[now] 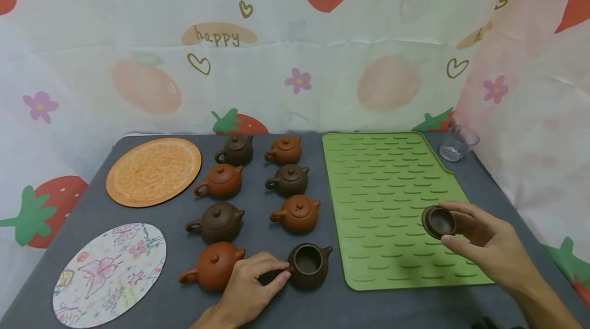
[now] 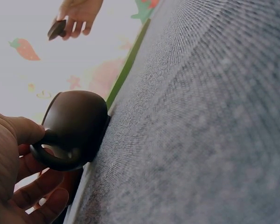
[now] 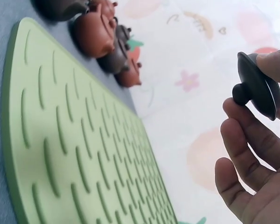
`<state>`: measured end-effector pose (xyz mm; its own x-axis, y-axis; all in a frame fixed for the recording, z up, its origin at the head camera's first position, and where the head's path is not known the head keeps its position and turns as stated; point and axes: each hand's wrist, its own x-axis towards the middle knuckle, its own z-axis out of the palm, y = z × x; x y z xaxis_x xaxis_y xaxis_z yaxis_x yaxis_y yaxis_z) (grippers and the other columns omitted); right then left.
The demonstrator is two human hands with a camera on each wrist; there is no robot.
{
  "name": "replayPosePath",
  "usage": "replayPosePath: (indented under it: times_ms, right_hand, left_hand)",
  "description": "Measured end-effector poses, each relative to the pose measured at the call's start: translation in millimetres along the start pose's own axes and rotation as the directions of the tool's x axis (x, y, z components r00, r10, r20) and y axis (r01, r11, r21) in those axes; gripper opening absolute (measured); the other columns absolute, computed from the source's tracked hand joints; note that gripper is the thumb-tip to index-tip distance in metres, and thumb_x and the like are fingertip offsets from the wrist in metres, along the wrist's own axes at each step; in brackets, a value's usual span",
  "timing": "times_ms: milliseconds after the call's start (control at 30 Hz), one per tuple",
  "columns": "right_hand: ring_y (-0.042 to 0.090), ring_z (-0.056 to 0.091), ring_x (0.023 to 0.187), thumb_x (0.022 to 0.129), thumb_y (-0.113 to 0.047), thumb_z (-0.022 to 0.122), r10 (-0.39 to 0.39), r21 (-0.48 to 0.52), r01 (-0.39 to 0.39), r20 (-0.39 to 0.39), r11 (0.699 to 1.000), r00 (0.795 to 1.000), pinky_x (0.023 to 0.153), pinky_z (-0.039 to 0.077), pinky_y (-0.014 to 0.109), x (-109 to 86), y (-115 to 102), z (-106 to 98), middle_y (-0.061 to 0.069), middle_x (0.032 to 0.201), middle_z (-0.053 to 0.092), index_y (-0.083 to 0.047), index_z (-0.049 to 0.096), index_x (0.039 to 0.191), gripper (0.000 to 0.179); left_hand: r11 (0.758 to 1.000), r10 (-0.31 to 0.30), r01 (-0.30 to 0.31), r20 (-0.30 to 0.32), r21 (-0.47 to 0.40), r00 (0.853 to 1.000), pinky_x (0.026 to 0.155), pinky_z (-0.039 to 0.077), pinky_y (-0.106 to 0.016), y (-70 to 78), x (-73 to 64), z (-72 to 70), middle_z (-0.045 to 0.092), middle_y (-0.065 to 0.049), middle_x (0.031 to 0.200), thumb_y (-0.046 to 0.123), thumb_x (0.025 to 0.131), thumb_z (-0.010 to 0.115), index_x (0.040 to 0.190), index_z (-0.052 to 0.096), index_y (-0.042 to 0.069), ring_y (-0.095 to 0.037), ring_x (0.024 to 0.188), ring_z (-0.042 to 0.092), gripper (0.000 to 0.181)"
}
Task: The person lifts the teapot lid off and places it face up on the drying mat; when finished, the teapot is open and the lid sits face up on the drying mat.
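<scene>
Beneath the fingers of the left hand [image 1: 251,285] and the right hand [image 1: 486,239], the grey table [image 1: 334,313] is spread wide. Below the right fingers, the green mat [image 1: 369,206] is laid. Left of the left fingers, an orange oval placemat [image 1: 154,171] and a white patterned placemat [image 1: 110,272] are seen. Seven lidded teapots [image 1: 213,268] are ranged beside and beyond the left fingers, and there, right at the fingertips, the uncovered dark teapot [image 1: 310,280] is pinched by its handle! Beyond the right fingers, a clear glass [image 1: 454,147] is stood; between right thumb and fingers, the small dark lid [image 1: 439,222] is gripped, held above the mat.
</scene>
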<state>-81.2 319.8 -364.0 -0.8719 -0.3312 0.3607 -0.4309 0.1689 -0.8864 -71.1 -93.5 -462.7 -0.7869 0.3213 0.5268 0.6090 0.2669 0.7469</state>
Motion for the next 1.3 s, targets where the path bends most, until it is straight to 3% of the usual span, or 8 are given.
replayPosePath:
  times_ms: [267, 467, 767, 1300]
  right_hand:
    - [0.014, 0.06, 0.109, 0.084, 0.023, 0.058, 0.048, -0.106, -0.052, -0.037, 0.993, 0.998, 0.078, 0.05, 0.023, -10.8, 8, -6, 0.008, 0.123, 0.06, 0.009, 0.044, 0.137, 0.057]
    - [0.009, 0.06, 0.109, 0.088, 0.014, 0.061, 0.155, -0.219, -0.168, -0.076, 0.961, 0.985, 0.078, 0.051, 0.024, -19.7, 15, -9, 0.003, 0.123, 0.059, 0.003, 0.046, 0.139, 0.054]
    - [0.007, 0.059, 0.108, 0.09, 0.009, 0.063, 0.21, -0.238, -0.228, -0.102, 0.944, 0.972, 0.079, 0.051, 0.024, -34.5, 31, -14, -0.002, 0.123, 0.059, 0.002, 0.046, 0.138, 0.052]
    - [0.007, 0.063, 0.094, 0.092, -0.005, 0.066, 0.285, -0.355, -0.309, -0.118, 0.883, 0.951, 0.074, 0.053, 0.027, -46.7, 52, -22, -0.017, 0.119, 0.057, 0.002, 0.049, 0.137, 0.049]
  left_hand:
    - [1.0, -0.01, 0.01, 0.009, -0.013, 1.0, 0.068, 0.052, -0.026, -0.6, -0.1, -0.6, 0.064, 0.009, 0.086, 0.01, 0.087, 0.073, 0.098, 0.075, 0.013, -0.006, 0.076, 0.06, 0.011]
    - [1.0, -0.017, 0.017, 0.013, -0.006, 1.0, 0.069, 0.052, -0.026, -0.9, -0.9, 0.3, 0.064, 0.008, 0.086, 0.009, 0.086, 0.074, 0.098, 0.075, 0.013, -0.007, 0.075, 0.06, 0.012]
    - [1.0, -0.009, 0.009, 0.016, -0.017, 1.0, 0.068, 0.053, -0.027, 0.2, -0.5, 0.7, 0.065, 0.006, 0.086, 0.007, 0.086, 0.074, 0.099, 0.074, 0.011, -0.007, 0.075, 0.061, 0.013]
    - [1.0, 0.005, -0.005, 0.001, -0.009, 1.0, 0.067, 0.052, -0.026, -0.6, -0.3, -0.8, 0.064, 0.008, 0.086, 0.008, 0.086, 0.074, 0.098, 0.074, 0.013, -0.006, 0.074, 0.06, 0.013]
